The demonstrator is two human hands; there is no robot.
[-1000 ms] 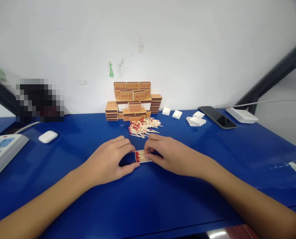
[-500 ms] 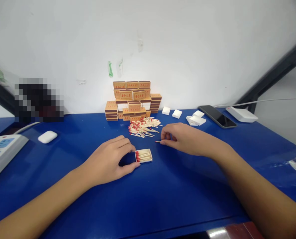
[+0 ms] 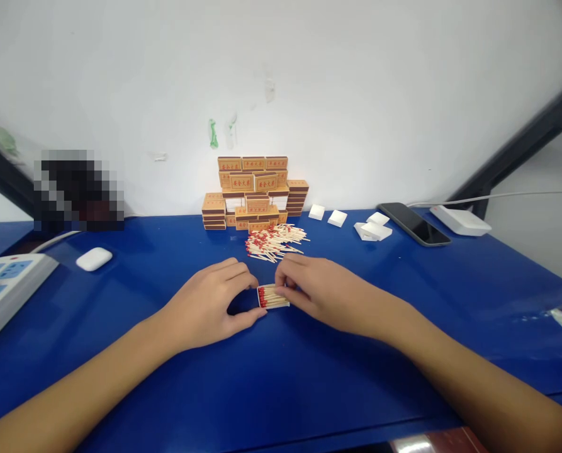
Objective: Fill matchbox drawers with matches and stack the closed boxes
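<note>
A small white matchbox tray lies on the blue table, filled with red-headed matches whose heads point left. My left hand steadies the tray's left end between thumb and forefinger. Over the tray's right part, my right hand has its thumb and forefinger pinched together on a match, which is mostly hidden by the fingers and the matches below. Just behind the tray is a loose heap of matches, red heads mostly to the left.
Stacked matchboxes stand against the wall behind the heap. Several white trays lie to their right, near a phone and a white flat box. At left are a white earbud case and a power strip.
My right hand has moved left and toward me, bringing the match from beside the heap to over the tray. My left hand has stayed at the tray.
</note>
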